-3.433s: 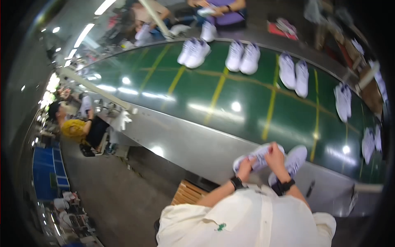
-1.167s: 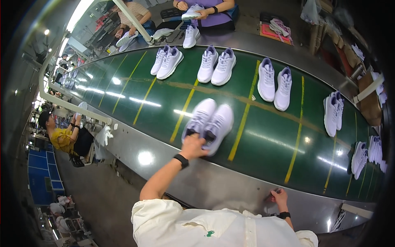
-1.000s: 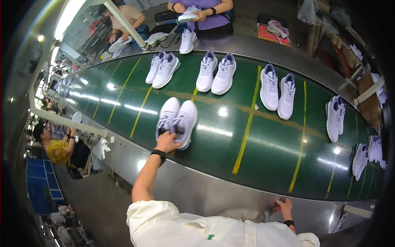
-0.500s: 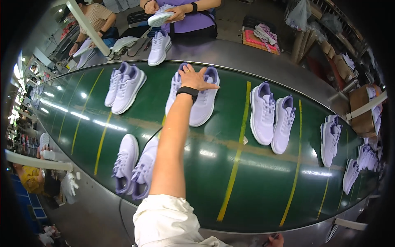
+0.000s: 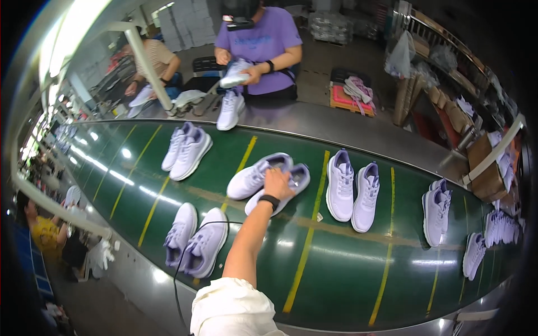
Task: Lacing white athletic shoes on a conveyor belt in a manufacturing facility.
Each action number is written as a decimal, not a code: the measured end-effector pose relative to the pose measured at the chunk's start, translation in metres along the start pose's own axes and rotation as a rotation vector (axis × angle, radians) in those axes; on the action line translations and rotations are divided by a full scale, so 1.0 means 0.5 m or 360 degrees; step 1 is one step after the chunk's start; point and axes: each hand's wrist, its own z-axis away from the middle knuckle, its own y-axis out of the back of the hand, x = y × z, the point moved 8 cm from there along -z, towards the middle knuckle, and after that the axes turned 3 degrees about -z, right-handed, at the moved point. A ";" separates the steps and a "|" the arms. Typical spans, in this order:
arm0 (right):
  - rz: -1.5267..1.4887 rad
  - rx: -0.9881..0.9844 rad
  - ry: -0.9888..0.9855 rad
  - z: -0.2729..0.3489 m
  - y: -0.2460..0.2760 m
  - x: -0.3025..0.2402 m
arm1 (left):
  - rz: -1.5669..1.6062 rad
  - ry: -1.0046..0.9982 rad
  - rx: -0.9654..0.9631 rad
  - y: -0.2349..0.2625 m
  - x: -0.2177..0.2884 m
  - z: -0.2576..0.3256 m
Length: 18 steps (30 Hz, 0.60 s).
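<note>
On the green conveyor belt, a pair of pale lavender sneakers lies slanted, toes toward the left. My left hand, wearing a black wristband, is closed over the inner heel collars, gripping the far sneaker and the near sneaker together. Where exactly the fingertips press inside the shoes is hidden. Both soles appear to rest on the belt. Nearer me, at the left, sits another lavender pair, heels toward me. My right hand is out of the picture.
More pairs stand farther left and right on the belt. A thin black cable loops over the near-left pair. Across the belt, a co-worker in a purple shirt handles a sneaker; another sneaker stands on the metal ledge.
My left hand has closed from spread fingers and drawn the pair nearer me, turning the toes leftward. My right hand has left the lower edge. The view has tilted up.
</note>
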 end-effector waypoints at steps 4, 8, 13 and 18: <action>0.0186 -0.0054 0.0057 -0.009 0.002 -0.008 | 0.0046 -0.0714 0.0053 0.058 0.161 0.215; -0.0128 0.0270 0.0322 -0.104 -0.032 0.091 | 0.0206 -0.1622 -0.0289 0.152 0.338 0.460; -0.0289 0.0084 0.0198 -0.077 0.009 -0.021 | 0.0291 -0.2532 -0.0095 0.186 0.518 0.815; -0.0803 0.0078 0.0163 -0.084 -0.003 0.033 | 0.0386 -0.2409 -0.0038 0.171 0.613 0.976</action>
